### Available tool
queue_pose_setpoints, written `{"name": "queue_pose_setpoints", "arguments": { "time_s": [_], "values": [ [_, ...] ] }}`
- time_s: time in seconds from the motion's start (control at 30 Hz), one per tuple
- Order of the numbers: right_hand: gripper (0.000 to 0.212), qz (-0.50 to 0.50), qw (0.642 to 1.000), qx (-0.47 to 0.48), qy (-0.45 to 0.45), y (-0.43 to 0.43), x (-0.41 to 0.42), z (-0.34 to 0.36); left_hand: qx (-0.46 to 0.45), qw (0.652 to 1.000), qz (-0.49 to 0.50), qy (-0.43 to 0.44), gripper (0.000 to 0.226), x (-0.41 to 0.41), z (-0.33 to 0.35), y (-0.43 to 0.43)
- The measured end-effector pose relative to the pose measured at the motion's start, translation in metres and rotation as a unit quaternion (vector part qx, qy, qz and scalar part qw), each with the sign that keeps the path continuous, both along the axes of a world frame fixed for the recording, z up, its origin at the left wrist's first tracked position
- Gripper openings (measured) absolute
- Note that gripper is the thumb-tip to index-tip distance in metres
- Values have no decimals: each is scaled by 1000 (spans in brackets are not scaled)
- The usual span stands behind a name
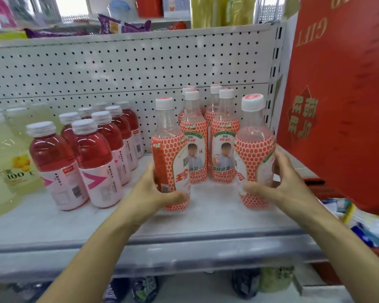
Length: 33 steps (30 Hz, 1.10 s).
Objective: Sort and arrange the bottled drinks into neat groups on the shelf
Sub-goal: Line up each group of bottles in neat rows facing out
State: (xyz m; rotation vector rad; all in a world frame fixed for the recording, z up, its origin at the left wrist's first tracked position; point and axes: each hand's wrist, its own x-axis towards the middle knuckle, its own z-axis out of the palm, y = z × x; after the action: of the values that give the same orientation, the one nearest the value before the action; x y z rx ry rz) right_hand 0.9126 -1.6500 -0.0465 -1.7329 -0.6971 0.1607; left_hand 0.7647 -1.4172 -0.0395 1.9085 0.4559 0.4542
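Both hands clamped on upright orange-dotted bottles at the shelf [206, 217] front: left hand [150, 191] wrapped low around the left bottle [170, 154], fingers closed on its label; right hand [280, 186] likewise gripping the right bottle [253, 152], fingers closed around its lower body. Straight behind, 2 columns of matching bottles [208, 136] standing against the pegboard, long axes vertical. Likely next: pushing each held bottle directly back, each hand already in line with its own column, red drinks [92, 158] well clear on the left.

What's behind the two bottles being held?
Behind the left-hand bottle and right-hand bottle stand more orange-dotted bottles in two rows, then the pegboard. How many bottles each row holds is partly hidden.
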Motion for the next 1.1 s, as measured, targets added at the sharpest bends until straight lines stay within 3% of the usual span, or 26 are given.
{"name": "queue_pose_setpoints", "arguments": {
  "time_s": [0.07, 0.13, 0.23, 0.4, 0.57, 0.7, 0.83, 0.9, 1.1],
  "values": [
    [70, 34, 999, -2, 22, 8, -4, 3, -12, 1000, -19, 2, 80, 8, -3, 2],
    [66, 2, 1000, -5, 16, 14, -5, 0, -19, 1000, -12, -6, 73, 11, -7, 1],
    [68, -63, 998, 9, 10, 24, -14, -2, -18, 1000, 7, -23, 76, 16, -13, -5],
    [82, -168, 985, 25, 11, 32, -27, -3, 71, 993, 87, -44, 89, 26, -21, -24],
    [67, -83, 996, 30, 20, 15, -29, -10, 8, 999, -37, -17, 66, 15, -23, -12],
    [66, -46, 999, 18, 14, 11, -25, -10, 0, 998, -62, -23, 63, 13, -19, -8],
    [83, -123, 992, 2, -41, 28, -30, -13, 65, 997, -3, -39, 99, 24, -25, -20],
    [84, -114, 993, -10, -43, 28, -32, -16, 66, 997, -2, -34, 107, 22, -24, -21],
    [66, -39, 997, -64, -30, 13, -27, -13, 43, 998, -43, -15, 75, 16, -24, -13]
  ]
}}
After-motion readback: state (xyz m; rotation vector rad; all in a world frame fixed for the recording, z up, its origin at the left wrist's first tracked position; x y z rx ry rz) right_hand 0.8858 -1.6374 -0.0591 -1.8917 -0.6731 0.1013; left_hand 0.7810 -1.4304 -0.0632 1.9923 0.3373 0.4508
